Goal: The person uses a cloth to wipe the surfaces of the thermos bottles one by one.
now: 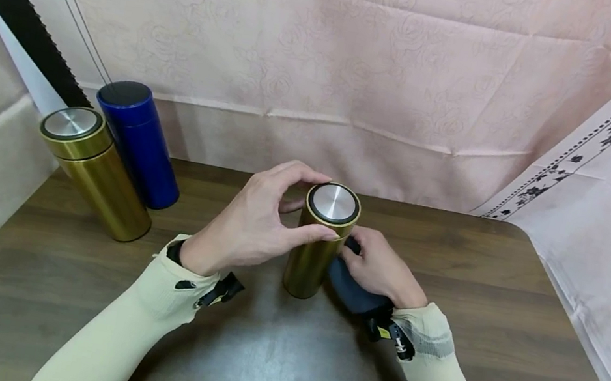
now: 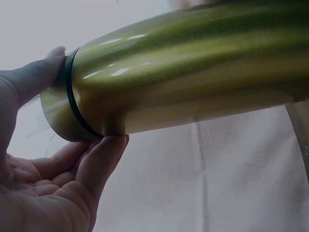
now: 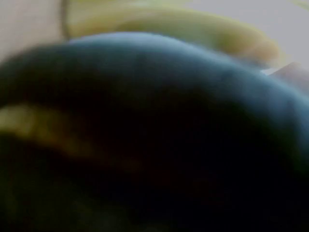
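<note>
A gold thermos bottle [image 1: 309, 263] with a silver-topped lid stands upright on the table. My left hand [image 1: 253, 222] holds it near the lid, thumb on the near side and fingers behind; the left wrist view shows the thumb and fingertips on either side of the dark lid seam [image 2: 77, 96]. At the bottle's right side, my right hand [image 1: 379, 269] grips a dark blue cloth [image 1: 352, 290] against or close beside the bottle. In the right wrist view the blurred cloth [image 3: 145, 63] fills most of the picture and hides the fingers.
A second gold thermos bottle [image 1: 104, 187] and a blue thermos bottle [image 1: 142, 150] stand close together at the table's back left. A pale patterned cloth [image 1: 324, 68] hangs behind the wooden table [image 1: 479, 295] and along its sides.
</note>
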`<state>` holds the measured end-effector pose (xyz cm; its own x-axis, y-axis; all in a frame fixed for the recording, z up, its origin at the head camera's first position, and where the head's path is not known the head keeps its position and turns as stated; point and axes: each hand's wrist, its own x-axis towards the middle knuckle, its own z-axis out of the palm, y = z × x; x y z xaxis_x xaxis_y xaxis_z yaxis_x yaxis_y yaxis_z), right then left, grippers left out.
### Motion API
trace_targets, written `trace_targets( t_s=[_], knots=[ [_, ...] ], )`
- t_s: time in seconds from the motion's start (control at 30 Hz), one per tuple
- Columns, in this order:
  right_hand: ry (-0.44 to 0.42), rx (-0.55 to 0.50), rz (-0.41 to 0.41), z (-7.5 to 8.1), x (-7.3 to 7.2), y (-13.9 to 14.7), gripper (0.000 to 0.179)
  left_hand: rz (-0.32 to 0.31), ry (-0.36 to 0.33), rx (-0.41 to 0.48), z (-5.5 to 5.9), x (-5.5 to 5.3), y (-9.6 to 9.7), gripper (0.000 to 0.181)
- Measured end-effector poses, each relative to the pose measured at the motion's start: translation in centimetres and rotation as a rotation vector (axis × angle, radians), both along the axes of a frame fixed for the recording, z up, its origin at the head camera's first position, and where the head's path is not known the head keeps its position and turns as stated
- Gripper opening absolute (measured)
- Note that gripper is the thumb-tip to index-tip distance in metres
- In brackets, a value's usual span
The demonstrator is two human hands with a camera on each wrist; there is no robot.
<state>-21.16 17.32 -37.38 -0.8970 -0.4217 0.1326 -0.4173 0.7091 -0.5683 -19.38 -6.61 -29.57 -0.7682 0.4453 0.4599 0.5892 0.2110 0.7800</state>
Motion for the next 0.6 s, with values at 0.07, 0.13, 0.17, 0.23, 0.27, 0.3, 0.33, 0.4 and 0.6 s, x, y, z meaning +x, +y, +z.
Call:
trace_targets(
  t_s=[0.07,0.13,0.17,0.23,0.27,0.3,0.33,0.4,0.6],
  knots=[
    [-0.014,0.042,0.016,-0.9,-0.1,-0.2,0.018,0.001,0.001,-0.010,0.0,0.0,-0.1,0.051],
    [-0.033,0.064,0.021,-1.6,-0.2,-0.4,0.018,0.001,0.003,-0.017,0.0,-0.1,-0.1,0.051],
    [-0.035,0.070,0.026,-1.8,-0.2,-0.4,0.018,0.002,0.004,-0.021,0.0,-0.1,-0.2,0.052],
    [-0.033,0.074,0.033,-2.1,-0.3,-0.6,0.019,0.002,0.002,-0.023,0.0,-0.1,-0.2,0.052],
    [-0.035,0.072,0.032,-2.1,-0.3,-0.6,0.019,0.001,-0.001,-0.024,-0.1,-0.1,-0.3,0.052],
    [-0.039,0.067,0.033,-2.1,-0.3,-0.6,0.019,0.000,-0.003,-0.023,-0.1,-0.1,-0.3,0.053],
    [-0.039,0.062,0.036,-2.0,-0.3,-0.6,0.020,0.000,-0.005,-0.025,-0.1,-0.1,-0.3,0.053],
    [-0.043,0.053,0.036,-1.6,-0.3,-0.5,0.021,-0.005,-0.006,-0.028,-0.1,-0.1,-0.4,0.053],
    [-0.015,-0.024,0.001,1.0,-0.1,0.4,0.020,-0.025,0.013,-0.048,0.2,-0.2,-0.5,0.054]
  ],
)
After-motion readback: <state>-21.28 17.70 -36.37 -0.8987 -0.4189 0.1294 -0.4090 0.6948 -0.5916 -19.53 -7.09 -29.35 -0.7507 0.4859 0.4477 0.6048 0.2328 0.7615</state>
